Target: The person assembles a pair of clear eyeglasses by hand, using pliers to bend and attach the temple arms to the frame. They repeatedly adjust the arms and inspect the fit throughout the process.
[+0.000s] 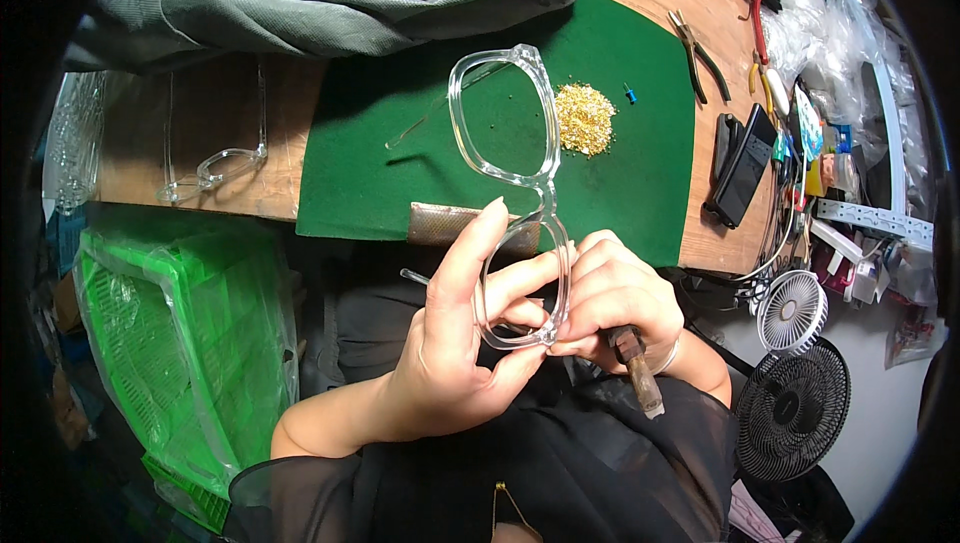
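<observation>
A clear plastic eyeglass frame [544, 182] stands on end before me, one rim above the other and its temple arms folded out to the left. My left hand [445, 343] is closed around the lower rim. My right hand [622, 288] meets it at the hinge corner, fingers pinched there. A worn brown-handled tool [640, 373] sticks out of my right fist; its working end is hidden by the fingers. Beyond the frame, a heap of tiny gold metal pieces, perhaps screws [585, 120], lies on the green mat [370, 183].
A brown textured block [428, 224] sits at the mat's near edge. Pliers [697, 55], a blue pin-like piece [630, 94] and a black phone [745, 165] lie rightward. Left are another clear frame [225, 165] and a green crate [190, 343]; grey cloth [350, 18] covers the back.
</observation>
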Motion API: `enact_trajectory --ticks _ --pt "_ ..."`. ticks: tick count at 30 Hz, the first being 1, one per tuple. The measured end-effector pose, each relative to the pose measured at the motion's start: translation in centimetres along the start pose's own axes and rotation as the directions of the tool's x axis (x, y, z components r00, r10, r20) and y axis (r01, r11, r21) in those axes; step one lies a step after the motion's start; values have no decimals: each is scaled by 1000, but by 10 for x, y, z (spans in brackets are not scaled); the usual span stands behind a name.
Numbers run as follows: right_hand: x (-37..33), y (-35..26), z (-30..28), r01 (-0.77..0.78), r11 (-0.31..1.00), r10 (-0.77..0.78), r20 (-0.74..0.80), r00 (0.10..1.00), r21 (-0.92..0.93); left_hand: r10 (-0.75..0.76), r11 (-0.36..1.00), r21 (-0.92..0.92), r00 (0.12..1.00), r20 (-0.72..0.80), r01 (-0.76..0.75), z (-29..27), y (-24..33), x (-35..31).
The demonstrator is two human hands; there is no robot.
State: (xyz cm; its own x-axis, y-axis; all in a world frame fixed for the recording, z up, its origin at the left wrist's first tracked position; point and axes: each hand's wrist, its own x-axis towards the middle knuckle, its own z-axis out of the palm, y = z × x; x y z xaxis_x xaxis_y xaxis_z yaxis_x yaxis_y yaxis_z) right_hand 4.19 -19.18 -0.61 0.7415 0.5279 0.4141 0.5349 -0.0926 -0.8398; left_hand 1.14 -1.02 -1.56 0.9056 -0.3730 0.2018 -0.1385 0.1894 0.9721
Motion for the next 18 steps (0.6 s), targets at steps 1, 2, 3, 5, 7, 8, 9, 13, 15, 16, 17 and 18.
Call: enact_trajectory --ticks 1,2,3,5,7,8,9,13,15,16,17,18 --pt "0 1 0 15 1000 -15 3 1000 -7 -2 1000 -4 1000 3 2 0 0 0" --pt "0 0 0 20 999 -20 11 1000 -34 -4 1000 -8 1000 5 4 -1 -1 -1" --pt "-1 -1 0 26 998 -25 19 1000 -61 -6 1000 -12 1000 8 6 -1 -1 -1" --pt "-2 -1 1 43 996 -42 18 999 -73 16 999 -47 1000 8 -16 -1 -1 0" --pt "-5 0 1 66 997 -66 0 998 -45 23 996 -81 1000 8 -22 -1 -1 1" --pt "-5 1 1 70 997 -70 -3 998 -41 19 995 -97 1000 7 -18 0 -1 1" --pt "-5 1 1 74 997 -75 -7 997 -38 15 994 -113 1000 5 -14 0 -1 1" --pt "-6 0 3 53 998 -54 -29 998 -21 0 999 -45 1000 -19 -1 1 -2 -1" --pt "-6 0 2 54 998 -54 -20 998 -29 -7 999 -35 1000 -12 7 0 -2 -2" --pt "-5 -1 2 54 998 -54 -15 998 -34 -13 999 -38 1000 -10 13 0 -2 -2" --pt "-5 -1 1 49 998 -50 -8 999 -32 -24 998 -57 1000 -14 24 0 -2 -3" --pt "-4 -1 1 45 999 -45 -1 999 -31 -24 997 -72 1000 -11 23 0 -2 -2"
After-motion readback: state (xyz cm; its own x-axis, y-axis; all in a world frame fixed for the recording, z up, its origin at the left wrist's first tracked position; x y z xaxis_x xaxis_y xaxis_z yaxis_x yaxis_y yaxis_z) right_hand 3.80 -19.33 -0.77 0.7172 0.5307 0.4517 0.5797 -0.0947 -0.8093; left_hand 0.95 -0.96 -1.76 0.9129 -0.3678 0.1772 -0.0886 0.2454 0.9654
